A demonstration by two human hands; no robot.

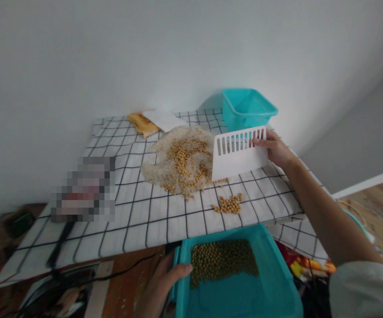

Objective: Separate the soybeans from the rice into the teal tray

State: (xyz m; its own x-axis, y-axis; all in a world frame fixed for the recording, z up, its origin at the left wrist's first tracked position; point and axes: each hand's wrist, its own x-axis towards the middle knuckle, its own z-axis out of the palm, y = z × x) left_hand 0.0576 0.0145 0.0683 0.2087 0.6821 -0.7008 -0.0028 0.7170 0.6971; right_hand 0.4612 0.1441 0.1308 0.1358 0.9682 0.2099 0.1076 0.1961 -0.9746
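Observation:
My right hand (275, 149) grips the right end of a white slotted plastic scraper (239, 155) standing on edge on the checked tablecloth (128, 221), just right of a pile of white rice mixed with soybeans (181, 161). A small heap of soybeans (229, 204) lies in front of the scraper. My left hand (164, 282) holds the left rim of a teal basin (271, 291) below the table's near edge, thumb over the rim. Soybeans (222, 260) cover the basin's far part.
A second teal basin (247, 108) stands at the table's far right corner by the wall. A yellow cloth (142, 123) and white paper (164, 119) lie at the back. A pixelated object (83, 190) sits at left. Black cables (62, 265) hang below.

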